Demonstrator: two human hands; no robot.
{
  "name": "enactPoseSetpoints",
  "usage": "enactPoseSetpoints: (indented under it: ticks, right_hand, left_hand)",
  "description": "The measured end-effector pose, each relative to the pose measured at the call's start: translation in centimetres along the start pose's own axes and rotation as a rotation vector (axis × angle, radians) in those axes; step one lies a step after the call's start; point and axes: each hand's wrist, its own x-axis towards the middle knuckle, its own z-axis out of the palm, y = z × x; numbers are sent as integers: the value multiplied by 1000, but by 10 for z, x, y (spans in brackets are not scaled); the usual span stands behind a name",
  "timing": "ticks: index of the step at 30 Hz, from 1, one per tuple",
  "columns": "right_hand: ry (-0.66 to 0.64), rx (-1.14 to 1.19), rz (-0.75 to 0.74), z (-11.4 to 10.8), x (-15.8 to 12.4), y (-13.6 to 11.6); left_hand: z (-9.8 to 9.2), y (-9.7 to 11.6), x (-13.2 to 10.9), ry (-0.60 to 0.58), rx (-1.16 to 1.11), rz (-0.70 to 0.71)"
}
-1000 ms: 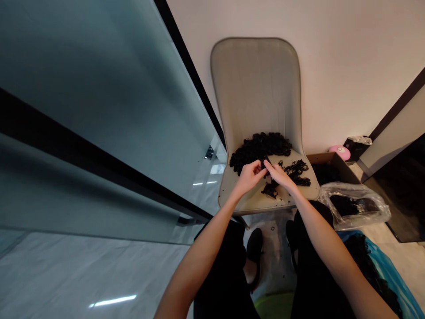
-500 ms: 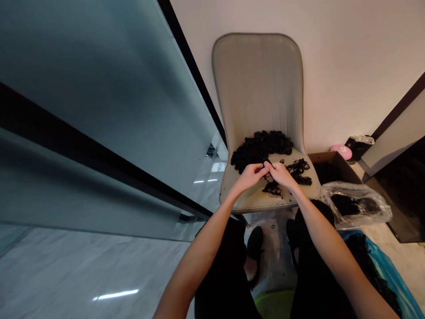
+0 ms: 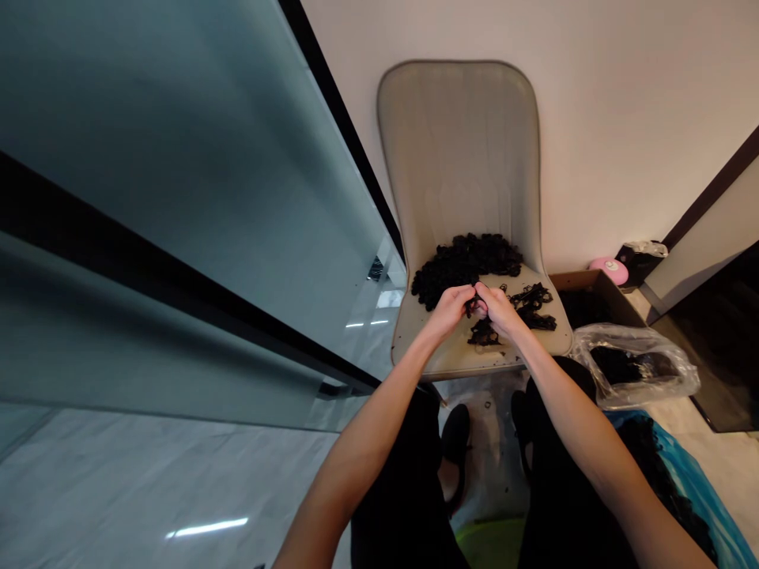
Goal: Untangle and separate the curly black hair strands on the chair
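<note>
My fingers [image 3: 467, 295] are closed on both sides, pinching a small tuft of black curly hair [image 3: 473, 307] between my left hand [image 3: 449, 310] and right hand [image 3: 499, 310], just above the seat of the beige chair [image 3: 456, 158]. On that seat, a larger heap of curly hair [image 3: 466, 265] lies beyond my hands, and looser tangles [image 3: 532, 304] lie beside my right hand. Right of the chair sit a cardboard box [image 3: 584, 296] and a clear plastic bag [image 3: 632, 367] holding dark hair.

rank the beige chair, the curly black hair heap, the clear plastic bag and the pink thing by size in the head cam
1. Beige chair
2. Curly black hair heap and clear plastic bag: they look about alike, so I can't rank them
3. Pink object
</note>
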Motion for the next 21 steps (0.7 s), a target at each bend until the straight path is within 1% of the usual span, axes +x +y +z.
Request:
enactPoseSetpoints:
  ticks: [4, 7, 8, 10, 13, 15, 17, 19, 21]
  right_hand:
    - [4, 162, 44, 10, -4, -2]
    - [28, 220, 52, 17, -6, -3]
    - [37, 217, 46, 18, -5, -2]
    - [68, 155, 20, 17, -3, 1]
    - [122, -73, -37, 7, 4, 6]
    - [137, -239, -51, -2, 7, 7]
    - [127, -353, -41, -10, 8, 6]
    - [98, -444, -28, -14, 7, 3]
    - [73, -528, -22, -15, 5, 0]
  left_hand:
    - [8, 1, 0, 94, -133, -67]
    - [10, 0, 0, 211, -223, -72]
    - [10, 0, 1, 228, -217, -71]
    - [7, 0, 1, 204, -115, -54]
    - [-3, 2, 1, 109, 238, 44]
    - [-11, 6, 0, 90, 464, 128]
    - [-18, 9, -3, 96, 563, 176]
    - [-24, 12, -5, 115, 591, 205]
    - [-26, 15, -8, 94, 659, 223]
